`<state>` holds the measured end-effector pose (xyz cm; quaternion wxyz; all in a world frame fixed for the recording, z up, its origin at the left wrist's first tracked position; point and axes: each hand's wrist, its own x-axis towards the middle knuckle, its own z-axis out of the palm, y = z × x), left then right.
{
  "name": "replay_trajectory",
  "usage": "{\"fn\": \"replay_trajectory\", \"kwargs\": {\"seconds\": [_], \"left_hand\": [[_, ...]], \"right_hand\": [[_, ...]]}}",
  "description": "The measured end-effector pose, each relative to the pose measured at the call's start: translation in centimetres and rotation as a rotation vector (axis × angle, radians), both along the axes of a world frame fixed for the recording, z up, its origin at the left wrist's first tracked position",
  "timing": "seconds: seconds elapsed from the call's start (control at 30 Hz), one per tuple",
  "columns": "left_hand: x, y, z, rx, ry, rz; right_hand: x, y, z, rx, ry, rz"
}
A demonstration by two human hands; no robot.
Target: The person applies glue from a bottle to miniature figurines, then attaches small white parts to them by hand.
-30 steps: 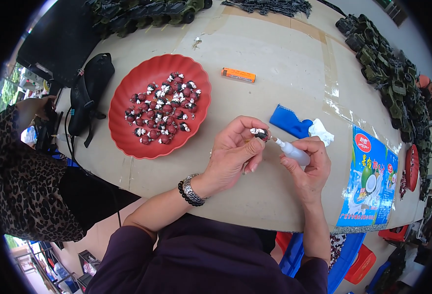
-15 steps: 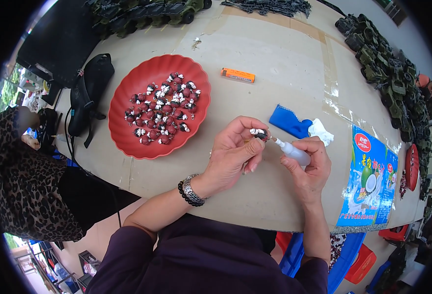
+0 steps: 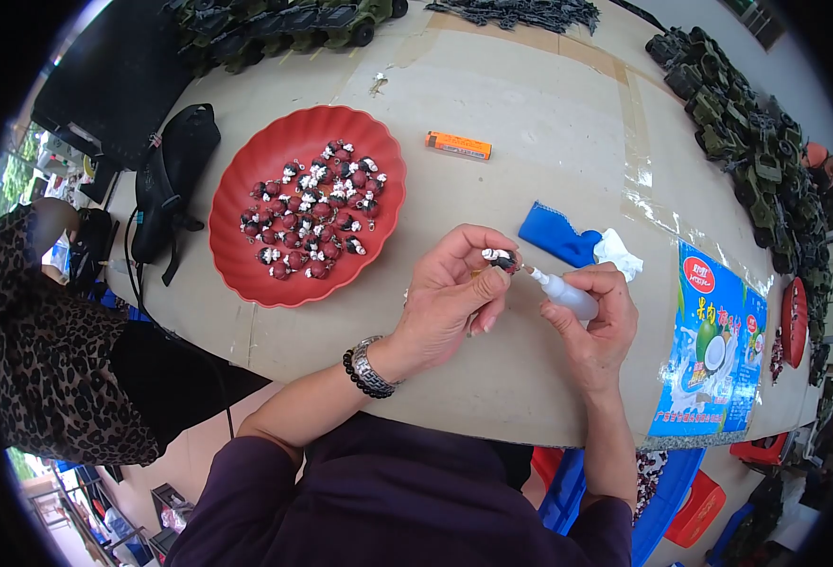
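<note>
Between thumb and fingers, my left hand [image 3: 454, 288] pinches a small red, black and white figurine [image 3: 502, 259]. My right hand [image 3: 598, 321] grips a small white squeeze bottle [image 3: 568, 295], its thin nozzle pointed at the figurine's right side. Whether the tip touches it is too small to tell. To the left, a red scalloped dish [image 3: 246, 255] holds many similar figurines [image 3: 317, 213], with little metal loops on some. Beyond my right hand lie a blue cloth [image 3: 558, 234] and a crumpled white tissue [image 3: 619, 253].
An orange stick-shaped packet [image 3: 459, 145] lies farther back. Black pouch [image 3: 175, 180] at left, blue printed sheet [image 3: 714, 345] at right. Green toy vehicles [image 3: 738, 142] line the far and right edges. A person in leopard print [image 3: 57, 378] sits at left. Below the table's right edge is a blue bin [image 3: 667, 501].
My hands, the figurine and the bottle keep almost the same place. At the left, the other person's head and hand have shifted slightly.
</note>
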<state>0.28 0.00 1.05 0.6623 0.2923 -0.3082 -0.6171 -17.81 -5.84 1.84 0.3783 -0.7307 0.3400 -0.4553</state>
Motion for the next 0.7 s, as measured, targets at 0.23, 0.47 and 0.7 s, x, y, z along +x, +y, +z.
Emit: {"fn": "replay_trajectory", "kwargs": {"seconds": [0.23, 0.47, 0.7], "left_hand": [[-0.1, 0.1, 0.1, 0.018, 0.011, -0.013], [-0.4, 0.1, -0.4, 0.091, 0.018, -0.157], [-0.9, -0.1, -0.5, 0.136, -0.045, -0.295]], "right_hand": [[0.1, 0.3, 0.1, 0.187, -0.204, 0.058], [0.8, 0.4, 1.0, 0.462, -0.234, 0.061], [0.4, 0.0, 0.8, 0.72, -0.337, 0.147]]}}
